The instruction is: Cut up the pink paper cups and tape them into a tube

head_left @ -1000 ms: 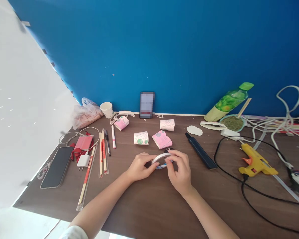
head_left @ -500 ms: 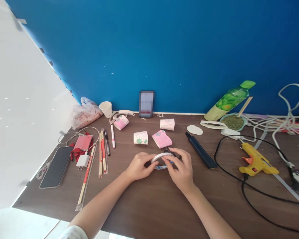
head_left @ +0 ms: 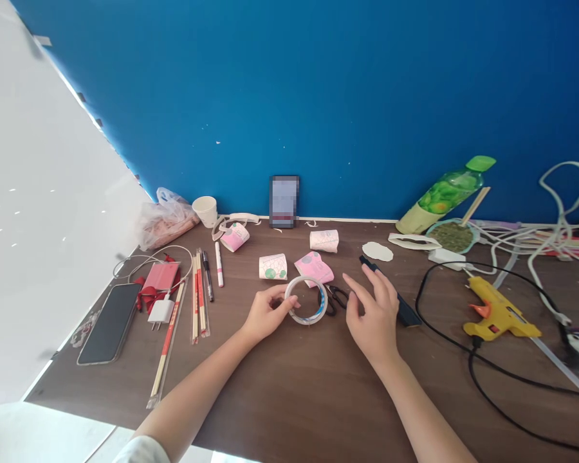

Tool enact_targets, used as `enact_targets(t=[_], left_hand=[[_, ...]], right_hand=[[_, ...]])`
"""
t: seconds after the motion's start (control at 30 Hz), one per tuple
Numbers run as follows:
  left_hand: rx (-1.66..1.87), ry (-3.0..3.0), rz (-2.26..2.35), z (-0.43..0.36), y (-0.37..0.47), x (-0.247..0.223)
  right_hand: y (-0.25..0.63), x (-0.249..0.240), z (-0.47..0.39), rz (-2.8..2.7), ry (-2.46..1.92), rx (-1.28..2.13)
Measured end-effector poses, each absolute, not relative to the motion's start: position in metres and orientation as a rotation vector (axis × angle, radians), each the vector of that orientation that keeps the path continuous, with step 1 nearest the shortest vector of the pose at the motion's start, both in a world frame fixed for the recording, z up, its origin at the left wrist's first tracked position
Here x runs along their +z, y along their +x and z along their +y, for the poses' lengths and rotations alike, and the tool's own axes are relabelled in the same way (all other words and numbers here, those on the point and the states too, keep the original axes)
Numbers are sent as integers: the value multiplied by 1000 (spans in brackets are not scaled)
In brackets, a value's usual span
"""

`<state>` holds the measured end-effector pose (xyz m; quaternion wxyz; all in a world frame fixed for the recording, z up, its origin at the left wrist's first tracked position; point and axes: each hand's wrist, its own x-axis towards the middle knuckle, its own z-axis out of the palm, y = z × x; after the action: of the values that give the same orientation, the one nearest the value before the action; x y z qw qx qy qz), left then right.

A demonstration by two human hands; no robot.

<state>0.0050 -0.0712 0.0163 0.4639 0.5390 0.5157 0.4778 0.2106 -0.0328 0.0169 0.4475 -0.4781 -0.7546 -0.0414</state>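
Observation:
Between thumb and fingers, my left hand [head_left: 269, 314] holds a roll of clear tape [head_left: 291, 316] by its left side, its ring facing me. My right hand [head_left: 375, 314] is apart from the roll, fingers spread, with nothing in it. Black-handled scissors [head_left: 338, 296] lie between the roll and my right hand, partly hidden. Just behind the roll is a pink patterned paper cup piece [head_left: 313, 267]. A dark stick-like tool [head_left: 407, 314] lies partly behind my right hand.
Further cup pieces [head_left: 273, 267] and a white paper oval [head_left: 377, 251] lie towards the back. At left are chopsticks [head_left: 195, 299], pens and a phone [head_left: 110, 323]. A yellow glue gun [head_left: 499, 312] with its black cord, cables and a green bottle [head_left: 446, 196] occupy the right.
My right hand has let go of the tape roll and moved right, its fingers opening. The roll, still in my left hand, has turned its open ring towards me.

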Motion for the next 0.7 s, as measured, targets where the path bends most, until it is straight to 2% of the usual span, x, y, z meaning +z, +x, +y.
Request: enact_targets(t=[0.33,0.7], left_hand=[[1280,1068,1193,-69,2,21],[1276,1043,1184,-69,3,22]], right_hand=[[196,18,-50,-2264,-787,121],[191,18,-48,-2131,-761,261]])
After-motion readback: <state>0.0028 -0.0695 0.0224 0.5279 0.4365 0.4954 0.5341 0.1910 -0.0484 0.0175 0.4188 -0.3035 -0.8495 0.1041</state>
